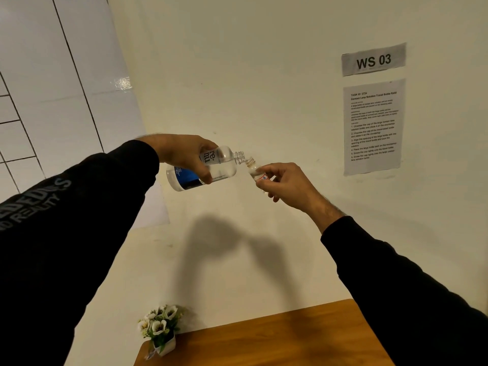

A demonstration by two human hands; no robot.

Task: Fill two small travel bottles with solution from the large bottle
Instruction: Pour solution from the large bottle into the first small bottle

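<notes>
Here the person holds both bottles aloft before a pale wall [264, 75], well above the wooden worktop [277, 336], presumably so the two mouths can be sighted at eye level. On the wall hang a sign reading "WS 03" [373, 59] and a printed task sheet [372, 126], placed where they can be read while working. A small pot of white flowers [158, 328] stands at the worktop's far left corner, well clear of the action.

The left hand [184, 157] wraps its fingers and thumb round the body of the large bottle [204, 169], which lies nearly level with its uncapped neck pointing right; this tilt appears chosen to bring the clear solution toward the mouth. The liquid sits low along the underside, and whether any is crossing the gap cannot be told.

The right hand [286, 184] pinches the small travel bottle [254, 170] between thumb and curled fingers, low on its body, leaving the open neck free. That bottle leans with its mouth up and to the left, just beside and slightly under the large bottle's mouth, likely to catch the stream. The second travel bottle and the caps are not in view. The pour seems at or near its start.
</notes>
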